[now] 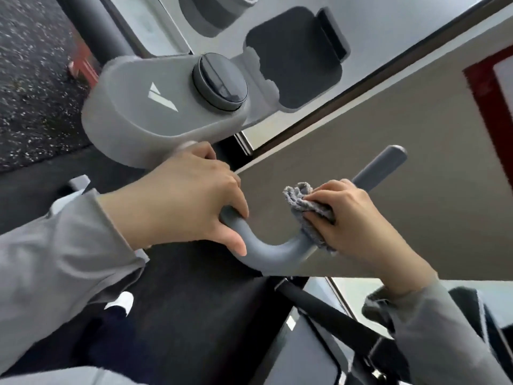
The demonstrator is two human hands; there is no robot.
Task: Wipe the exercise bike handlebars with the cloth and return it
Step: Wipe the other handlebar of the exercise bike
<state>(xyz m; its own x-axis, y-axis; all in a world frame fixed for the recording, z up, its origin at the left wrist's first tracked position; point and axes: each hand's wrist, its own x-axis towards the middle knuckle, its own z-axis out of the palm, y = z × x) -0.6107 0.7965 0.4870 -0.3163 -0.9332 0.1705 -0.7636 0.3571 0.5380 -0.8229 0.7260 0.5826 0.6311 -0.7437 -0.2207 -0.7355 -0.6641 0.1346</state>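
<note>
The cloth [308, 207] is wrapped round the handlebar [272, 251] just right of its bend and squeezed there by the curled right hand [358, 218]. Left of the bend, the bare bar is gripped by the left hand [183, 201]. The wipe is probably best made by sliding the cloth firmly from the bend toward the free end.

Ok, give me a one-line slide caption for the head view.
Bike cleaning: the right hand wraps a cloth round the handlebar; the left hand grips it beside the bend.

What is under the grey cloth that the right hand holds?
The grey handlebar, which shows on both sides of the cloth. The stretch beneath the cloth and the right hand is covered and cannot be seen.
</note>
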